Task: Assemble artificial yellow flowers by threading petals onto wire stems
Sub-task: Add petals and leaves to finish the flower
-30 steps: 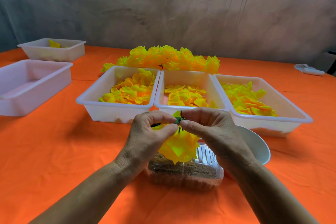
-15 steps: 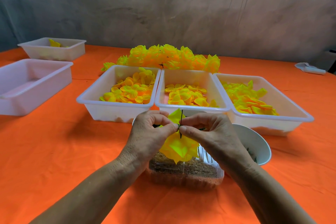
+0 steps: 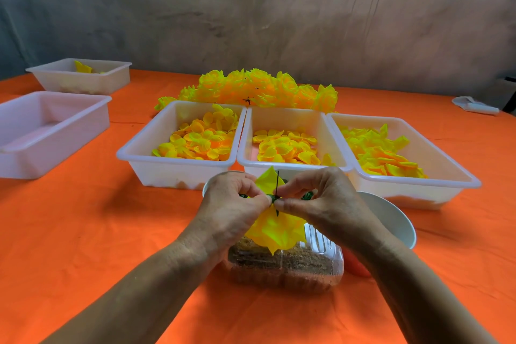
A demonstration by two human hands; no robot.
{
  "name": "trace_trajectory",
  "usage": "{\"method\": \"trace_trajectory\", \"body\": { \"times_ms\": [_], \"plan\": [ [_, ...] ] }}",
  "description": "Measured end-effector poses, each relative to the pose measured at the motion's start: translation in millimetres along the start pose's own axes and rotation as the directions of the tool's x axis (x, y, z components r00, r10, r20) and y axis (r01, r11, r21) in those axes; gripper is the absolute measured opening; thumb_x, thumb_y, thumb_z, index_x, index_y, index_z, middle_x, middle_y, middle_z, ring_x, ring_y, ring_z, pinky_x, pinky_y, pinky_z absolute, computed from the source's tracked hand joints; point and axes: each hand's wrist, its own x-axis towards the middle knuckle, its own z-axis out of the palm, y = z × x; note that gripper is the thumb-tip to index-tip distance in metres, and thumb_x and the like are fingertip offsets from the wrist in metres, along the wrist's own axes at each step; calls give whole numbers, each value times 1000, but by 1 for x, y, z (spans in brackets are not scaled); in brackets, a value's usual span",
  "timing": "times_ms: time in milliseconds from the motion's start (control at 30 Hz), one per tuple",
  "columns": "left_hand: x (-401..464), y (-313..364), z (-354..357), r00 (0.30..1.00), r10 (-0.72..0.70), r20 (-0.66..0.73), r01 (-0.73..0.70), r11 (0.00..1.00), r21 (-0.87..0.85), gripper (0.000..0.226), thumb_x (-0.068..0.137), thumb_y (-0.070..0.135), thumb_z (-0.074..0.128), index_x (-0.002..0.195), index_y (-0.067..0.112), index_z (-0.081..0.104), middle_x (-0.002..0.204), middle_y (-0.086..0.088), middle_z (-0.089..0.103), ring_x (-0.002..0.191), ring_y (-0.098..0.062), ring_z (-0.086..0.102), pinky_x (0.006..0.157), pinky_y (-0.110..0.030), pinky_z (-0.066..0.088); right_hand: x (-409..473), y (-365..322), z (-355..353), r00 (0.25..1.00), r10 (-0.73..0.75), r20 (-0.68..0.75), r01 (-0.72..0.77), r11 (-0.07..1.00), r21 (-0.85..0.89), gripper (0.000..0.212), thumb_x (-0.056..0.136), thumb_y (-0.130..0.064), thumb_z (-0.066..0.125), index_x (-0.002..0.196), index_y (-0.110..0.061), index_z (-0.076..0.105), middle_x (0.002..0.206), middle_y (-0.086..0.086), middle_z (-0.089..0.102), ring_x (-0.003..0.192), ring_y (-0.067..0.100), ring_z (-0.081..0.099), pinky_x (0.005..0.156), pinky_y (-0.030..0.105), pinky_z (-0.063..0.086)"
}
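Observation:
My left hand [image 3: 233, 208] and my right hand [image 3: 321, 200] meet at the centre, both pinching a yellow flower [image 3: 275, 232] on a thin dark wire stem [image 3: 277, 183]. The stem stands upright between my fingertips, above a small green piece. Yellow petals hang below my fingers and one pokes up behind the stem. Three white trays hold loose yellow petals: the left tray [image 3: 167, 169], the middle tray [image 3: 290, 117] and the right tray [image 3: 435, 179]. A heap of finished yellow flowers [image 3: 259, 91] lies behind them.
A clear plastic box [image 3: 284, 265] with brown contents sits under my hands, a white bowl [image 3: 391, 220] to its right. Two more white trays [image 3: 47, 131] [image 3: 81, 75] stand at the left. A white object [image 3: 474, 105] lies far right on the orange tablecloth [image 3: 97, 232].
My hands have stayed together on the flower and shifted slightly lower. The stem now shows more clearly above my fingers, and a yellow petal sticks up behind it.

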Motion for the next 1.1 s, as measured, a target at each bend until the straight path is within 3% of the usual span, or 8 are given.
{"method": "trace_trajectory", "body": {
  "times_ms": [267,400,533,600,700,833,1000,1100],
  "plan": [
    [5,3,0,998,-49,44,46,997,61,27,71,-1,70,48,12,62,114,-4,64,108,-11,57,99,-36,45,5,1,-1,998,49,42,-48,998,-38,21,67,-15,84,58,-28,70,59,-12,68,57,-5,59,55,14,45],
    [6,4,-1,996,-56,64,51,995,90,27,71,-3,69,48,9,62,113,-4,64,107,-14,59,96,-39,47,6,3,-1,996,80,35,-78,995,-55,24,66,-15,84,55,-32,71,65,-7,71,65,6,65,67,33,57],
    [7,4,2,994,-61,93,51,994,100,35,71,-6,66,43,11,56,112,-6,65,104,-17,61,90,-40,51,7,6,3,994,101,28,-99,992,-79,15,66,-12,84,64,-23,73,72,2,73,75,21,69,77,44,56],
    [8,2,2,993,-72,89,62,992,113,36,72,-6,66,43,12,55,111,-12,65,103,-18,61,88,-37,51,6,5,4,995,100,24,-98,991,-90,13,67,-11,84,68,-19,73,74,4,73,76,22,69,78,43,56],
    [4,0,-1,988,-112,105,104,991,80,31,74,1,70,49,13,56,92,-21,66,84,-20,57,72,-30,45,2,3,-1,985,155,76,-157,988,11,15,68,-8,81,68,-21,74,70,1,73,69,12,66,73,31,55],
    [-1,4,-11,1000,18,5,-19,978,207,22,67,18,81,58,23,62,87,11,63,96,-14,59,88,-32,43,2,4,-10,984,163,70,-170,979,111,19,77,-9,75,70,-26,73,60,-12,69,57,-6,59,53,9,44],
    [-2,4,-12,982,184,31,-186,944,274,16,70,20,81,71,32,70,107,9,63,112,-10,53,101,-39,38,3,9,-5,991,134,22,-134,991,13,16,72,-14,80,63,-27,74,63,-4,71,61,3,60,60,24,47],
    [-2,0,-10,968,247,40,-248,924,291,9,71,21,80,77,27,76,107,11,63,112,-7,49,101,-40,36,3,15,-1,997,72,-17,-73,997,-31,18,68,-18,83,60,-32,73,60,-11,69,56,-6,57,57,17,42]
  ]
}}
